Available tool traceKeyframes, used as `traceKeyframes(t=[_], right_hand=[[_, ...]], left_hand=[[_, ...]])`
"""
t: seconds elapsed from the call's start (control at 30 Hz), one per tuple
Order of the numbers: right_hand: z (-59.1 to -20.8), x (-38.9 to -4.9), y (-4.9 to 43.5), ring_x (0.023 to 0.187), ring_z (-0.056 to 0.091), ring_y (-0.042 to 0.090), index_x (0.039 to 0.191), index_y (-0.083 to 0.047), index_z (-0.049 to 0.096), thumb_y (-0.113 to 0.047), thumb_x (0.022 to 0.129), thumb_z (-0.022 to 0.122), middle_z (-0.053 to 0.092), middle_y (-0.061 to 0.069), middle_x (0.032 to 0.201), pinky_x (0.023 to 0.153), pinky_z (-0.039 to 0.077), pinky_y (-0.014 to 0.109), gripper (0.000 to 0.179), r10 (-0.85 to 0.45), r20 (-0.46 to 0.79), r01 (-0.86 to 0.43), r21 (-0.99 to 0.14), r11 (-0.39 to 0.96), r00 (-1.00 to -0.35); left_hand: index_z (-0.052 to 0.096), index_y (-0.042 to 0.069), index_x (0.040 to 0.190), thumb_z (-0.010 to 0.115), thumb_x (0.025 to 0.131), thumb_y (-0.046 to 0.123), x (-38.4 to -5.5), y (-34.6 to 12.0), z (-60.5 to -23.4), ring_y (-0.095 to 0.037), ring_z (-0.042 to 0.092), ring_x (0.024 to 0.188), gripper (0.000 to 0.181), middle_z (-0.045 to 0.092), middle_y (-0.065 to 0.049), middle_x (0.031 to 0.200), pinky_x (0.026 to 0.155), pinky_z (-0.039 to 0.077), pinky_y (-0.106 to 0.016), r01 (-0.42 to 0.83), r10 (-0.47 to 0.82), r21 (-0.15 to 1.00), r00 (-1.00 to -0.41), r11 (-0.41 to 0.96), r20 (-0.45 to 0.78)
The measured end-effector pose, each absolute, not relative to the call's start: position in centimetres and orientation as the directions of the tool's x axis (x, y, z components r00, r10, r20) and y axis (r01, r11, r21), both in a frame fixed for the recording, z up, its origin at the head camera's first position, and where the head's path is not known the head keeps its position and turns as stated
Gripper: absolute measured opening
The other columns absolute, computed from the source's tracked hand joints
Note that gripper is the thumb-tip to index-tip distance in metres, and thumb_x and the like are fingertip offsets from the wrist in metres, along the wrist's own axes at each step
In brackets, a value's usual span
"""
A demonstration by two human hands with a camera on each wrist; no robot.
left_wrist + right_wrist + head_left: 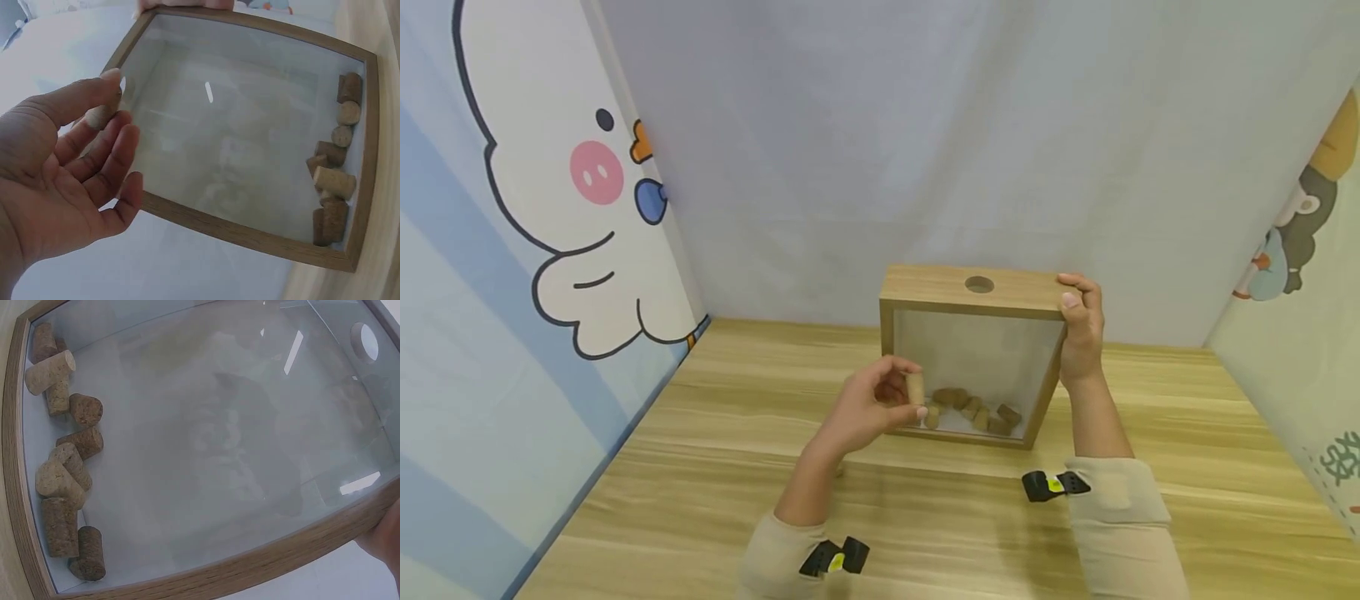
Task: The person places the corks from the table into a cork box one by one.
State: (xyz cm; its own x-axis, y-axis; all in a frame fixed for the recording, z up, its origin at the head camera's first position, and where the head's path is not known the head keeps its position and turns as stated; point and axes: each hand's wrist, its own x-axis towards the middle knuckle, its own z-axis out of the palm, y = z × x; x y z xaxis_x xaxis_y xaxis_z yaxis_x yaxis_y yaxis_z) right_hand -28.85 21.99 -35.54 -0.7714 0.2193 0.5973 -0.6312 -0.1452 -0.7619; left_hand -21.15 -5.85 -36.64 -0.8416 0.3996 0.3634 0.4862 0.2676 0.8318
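A cork (pixel 915 388) is pinched upright between the thumb and fingers of my left hand (pixel 863 410), in front of the box's lower left part. The shallow wooden box (pixel 925 287) has a clear front and stands on edge, with a round hole (pixel 980 285) in its top. My right hand (pixel 1082 333) grips the box's upper right corner, thumb on the near side and fingers over the top. Several corks (pixel 60 528) lie in a loose row along the bottom inside the box, some stacked on others. In the left wrist view, fingers partly cover the held cork (pixel 100 117).
The box stands on a wood-grain table (pixel 722 400) near a pale curtain (pixel 820 167) behind it. A small light-brown piece (pixel 839 471) shows beside my left forearm, mostly hidden. Cartoon-printed panels (pixel 550 208) rise at both sides.
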Motion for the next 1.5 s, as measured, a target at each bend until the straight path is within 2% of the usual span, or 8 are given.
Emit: traceKeyframes(t=[0.27,0.47,0.73,0.87,1.07,1.17,1.3,1.5], right_hand=[[-35.6,-28.9,22.0,0.112,0.028,0.022,0.111,-0.019,0.054,-0.027,0.087,0.042,0.037,0.005,0.123,0.092,0.015,0.04,0.028,0.22,0.592,-0.626,-0.767,-0.141,-0.775],[-35.5,-28.9,22.0,0.107,0.031,0.021,0.111,-0.018,0.054,-0.027,0.087,0.043,0.037,0.006,0.121,0.089,0.018,0.038,0.029,0.219,0.592,-0.627,-0.765,-0.15,-0.775],[-35.6,-28.9,22.0,0.105,0.032,0.02,0.111,-0.019,0.055,-0.026,0.087,0.043,0.04,0.004,0.12,0.087,0.019,0.034,0.028,0.228,0.596,-0.631,-0.765,-0.131,-0.77],[-35.5,-29.0,22.0,0.108,0.029,0.019,0.11,-0.02,0.055,-0.026,0.086,0.043,0.04,0.003,0.122,0.089,0.017,0.034,0.028,0.23,0.597,-0.631,-0.766,-0.122,-0.769],[-35.6,-29.1,22.1,0.106,0.03,0.02,0.111,-0.019,0.054,-0.026,0.086,0.042,0.039,0.004,0.121,0.087,0.019,0.034,0.028,0.222,0.596,-0.629,-0.766,-0.13,-0.772],[-35.6,-29.2,22.1,0.105,0.032,0.02,0.111,-0.019,0.054,-0.027,0.086,0.043,0.039,0.005,0.12,0.087,0.02,0.035,0.029,0.225,0.598,-0.633,-0.763,-0.133,-0.769],[-35.6,-29.3,22.1,0.103,0.034,0.02,0.111,-0.019,0.055,-0.027,0.086,0.044,0.04,0.006,0.12,0.086,0.021,0.035,0.029,0.235,0.598,-0.635,-0.76,-0.137,-0.766],[-35.8,-29.4,22.0,0.1,0.036,0.02,0.111,-0.019,0.055,-0.026,0.086,0.044,0.041,0.006,0.117,0.083,0.024,0.035,0.028,0.227,0.593,-0.631,-0.759,-0.161,-0.772]], left_hand=[[0.061,0.002,0.115,0.076,0.078,0.011,-21.9,-5.1,-34.2,-0.01,0.055,0.068,0.041,0.06,0.001,0.08,0.06,0.048,-0.032,0.651,0.359,0.702,-0.754,0.288,0.551],[0.057,0.003,0.12,0.072,0.082,0.01,-22.6,-4.5,-31.8,-0.011,0.056,0.069,0.042,0.061,-0.002,0.081,0.057,0.045,-0.029,0.754,0.35,0.608,-0.655,0.25,0.67],[0.057,0.003,0.119,0.069,0.081,0.002,-23.7,-3.7,-29.1,-0.014,0.058,0.084,0.04,0.061,-0.008,0.098,0.07,0.049,-0.037,0.753,0.313,0.625,-0.656,0.206,0.687],[0.057,0.001,0.116,0.067,0.079,-0.007,-24.5,-3.1,-28.0,-0.017,0.059,0.084,0.038,0.062,-0.01,0.099,0.071,0.05,-0.033,0.713,0.258,0.69,-0.695,0.124,0.671],[0.059,0.005,0.114,0.071,0.077,-0.007,-25.4,-2.0,-26.1,-0.02,0.061,0.085,0.041,0.062,-0.011,0.095,0.072,0.051,-0.031,0.526,0.142,0.849,-0.845,0.055,0.515],[0.062,0.009,0.111,0.075,0.076,-0.003,-26.1,-1.3,-25.2,-0.021,0.062,0.086,0.039,0.062,-0.009,0.095,0.072,0.051,-0.031,0.431,0.099,0.902,-0.899,0.017,0.428],[0.064,0.009,0.11,0.075,0.078,0.003,-27.0,-0.4,-24.8,-0.022,0.062,0.085,0.035,0.064,-0.008,0.095,0.068,0.049,-0.032,0.384,0.101,0.923,-0.918,-0.015,0.384],[0.063,0.01,0.107,0.074,0.079,0.003,-27.8,0.9,-24.8,-0.018,0.056,0.084,0.03,0.062,-0.006,0.093,0.064,0.046,-0.027,0.298,0.156,0.953,-0.946,0.059,0.286]])
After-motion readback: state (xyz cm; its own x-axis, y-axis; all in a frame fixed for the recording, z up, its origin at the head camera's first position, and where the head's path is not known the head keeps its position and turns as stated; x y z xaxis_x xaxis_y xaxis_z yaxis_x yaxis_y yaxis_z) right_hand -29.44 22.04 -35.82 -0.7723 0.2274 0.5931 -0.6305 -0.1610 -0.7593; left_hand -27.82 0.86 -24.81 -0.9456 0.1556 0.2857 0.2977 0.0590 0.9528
